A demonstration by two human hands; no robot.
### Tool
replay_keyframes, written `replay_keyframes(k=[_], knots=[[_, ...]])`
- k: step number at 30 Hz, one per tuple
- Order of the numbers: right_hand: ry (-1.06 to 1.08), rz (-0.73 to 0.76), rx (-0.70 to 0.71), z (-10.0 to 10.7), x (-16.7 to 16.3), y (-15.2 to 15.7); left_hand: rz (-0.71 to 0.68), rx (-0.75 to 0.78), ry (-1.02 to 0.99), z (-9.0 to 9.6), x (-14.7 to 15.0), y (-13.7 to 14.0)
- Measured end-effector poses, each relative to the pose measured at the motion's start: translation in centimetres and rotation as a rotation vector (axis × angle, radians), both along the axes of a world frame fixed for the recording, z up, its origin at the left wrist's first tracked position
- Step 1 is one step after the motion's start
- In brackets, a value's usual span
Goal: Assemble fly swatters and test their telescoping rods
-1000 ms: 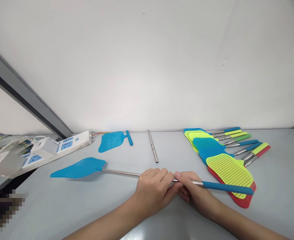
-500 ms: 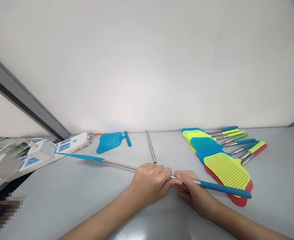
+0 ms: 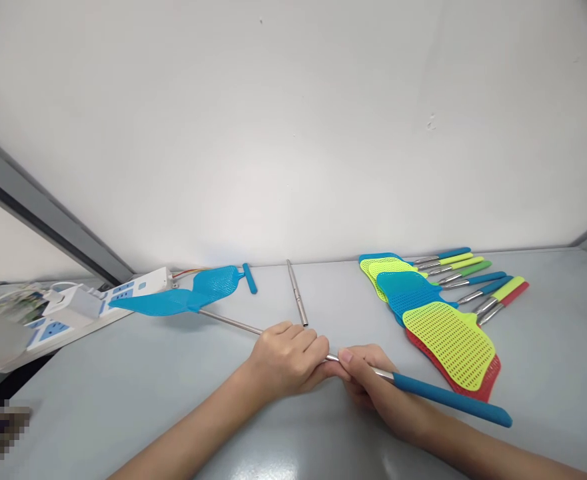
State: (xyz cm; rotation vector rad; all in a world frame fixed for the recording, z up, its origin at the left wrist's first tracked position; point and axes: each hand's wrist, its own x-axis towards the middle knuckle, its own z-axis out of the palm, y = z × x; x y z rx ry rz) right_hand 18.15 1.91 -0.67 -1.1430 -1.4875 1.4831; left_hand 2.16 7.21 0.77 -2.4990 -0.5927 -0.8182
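Both hands are wrapped round the metal rod of a blue fly swatter [image 3: 233, 324], held slanting above the table. My left hand [image 3: 290, 357] grips the rod nearer the swatter's blue head, which points left. Close beside it, my right hand [image 3: 378, 383] grips the rod just short of the blue handle, which sticks out to the lower right. Behind my left hand lies a loose metal telescopic rod [image 3: 297, 293]. A separate blue swatter head [image 3: 218, 283] and a short blue handle sleeve [image 3: 250, 279] lie farther back on the left.
Several fly swatters in blue, yellow, green and red lie overlapping on the right, the top one a yellow swatter [image 3: 450, 343]. A white power strip [image 3: 153, 281] with plugs and cables stands at the left. A white wall [image 3: 293, 133] closes off the table's back.
The held swatter has turned about its rod, so its head shows more of its flat face. Its handle end has dropped slightly. Both hands keep their grip, and the view has shifted slightly.
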Motion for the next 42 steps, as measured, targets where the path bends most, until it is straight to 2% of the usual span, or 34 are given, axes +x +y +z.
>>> replay_keyframes(k=[4, 9, 22, 31, 42], knots=[[-0.023, 0.011, 0.006, 0.5, 0.0, -0.1, -0.019, 0.053, -0.021, 0.2, -0.2, 0.2], [-0.064, -0.045, 0.041, 0.5, 0.0, -0.3, -0.044, 0.112, -0.021, 0.3, -0.5, 0.8], [-0.048, -0.060, 0.030, 0.0, 0.6, 0.1, -0.039, 0.149, -0.004, 0.2, -1.1, 1.6], [0.190, -0.058, -0.055, -0.6, 0.6, 0.6, -0.012, 0.171, 0.009, 0.2, -1.3, 2.0], [0.296, -0.083, -0.078, -0.9, 1.1, 1.0, 0.000, 0.199, 0.005, 0.4, -1.6, 2.4]])
